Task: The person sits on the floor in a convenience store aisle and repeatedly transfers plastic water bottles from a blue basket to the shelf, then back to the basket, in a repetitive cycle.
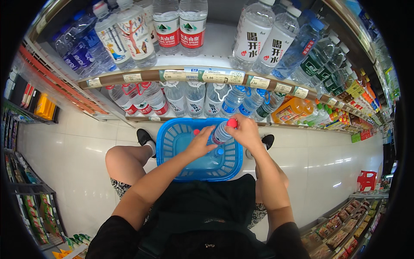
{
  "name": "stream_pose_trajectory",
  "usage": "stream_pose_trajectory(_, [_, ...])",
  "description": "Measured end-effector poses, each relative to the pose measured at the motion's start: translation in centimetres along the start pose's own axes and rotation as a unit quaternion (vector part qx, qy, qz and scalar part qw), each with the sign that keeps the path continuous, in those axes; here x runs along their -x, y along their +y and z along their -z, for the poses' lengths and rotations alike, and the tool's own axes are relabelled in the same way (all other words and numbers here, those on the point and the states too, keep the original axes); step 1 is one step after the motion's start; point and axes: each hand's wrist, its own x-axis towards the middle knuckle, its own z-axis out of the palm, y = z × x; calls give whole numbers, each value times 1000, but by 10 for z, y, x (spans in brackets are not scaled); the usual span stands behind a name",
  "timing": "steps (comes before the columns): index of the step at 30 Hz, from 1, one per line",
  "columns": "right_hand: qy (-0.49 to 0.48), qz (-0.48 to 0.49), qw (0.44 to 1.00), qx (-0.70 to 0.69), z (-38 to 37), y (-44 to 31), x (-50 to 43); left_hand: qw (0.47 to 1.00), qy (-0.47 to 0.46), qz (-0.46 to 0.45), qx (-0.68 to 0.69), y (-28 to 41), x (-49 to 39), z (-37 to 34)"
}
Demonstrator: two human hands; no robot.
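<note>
My right hand [247, 131] grips a clear plastic water bottle [221, 134] near its red cap. The bottle tilts over the blue plastic shopping basket [239, 165], its cap towards the upper right. At the bottle's lower end is my left hand [200, 142], thumb and fingers around its side; they partly hide the body. Inside the basket, a blue-capped bottle [220, 152] stands below the held one. A red bottle cap [196, 132] shows just beyond my left hand, with the rest of that bottle mostly covered. The basket rests on the floor between my feet.
Ahead, the upper shelf [216, 45] carries rows of water bottles above a price-tag rail [174, 75]. Large handled bottles [195, 100] line the lower shelf, close behind the basket. Orange drink bottles [288, 110] stand to the right. A red stool [367, 180] is far right.
</note>
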Motion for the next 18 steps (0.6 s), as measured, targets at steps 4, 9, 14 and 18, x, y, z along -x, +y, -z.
stream_pose_trajectory(4, [-30, -23, 995, -89, 35, -54, -6, 998, 31, -17, 61, 35, 4, 31])
stream_pose_trajectory(9, [-27, 48, 987, -150, 45, -104, -8, 993, 119, -10, 4, 71, 20, 72])
stream_pose_trajectory(14, [64, 174, 977, -104, 31, -131, -16, 965, 247, -70, -60, 105, 12, 122])
stream_pose_trajectory(18, [115, 198, 965, -126, 29, -175, -43, 924, 331, -153, -115, 132, -11, 170])
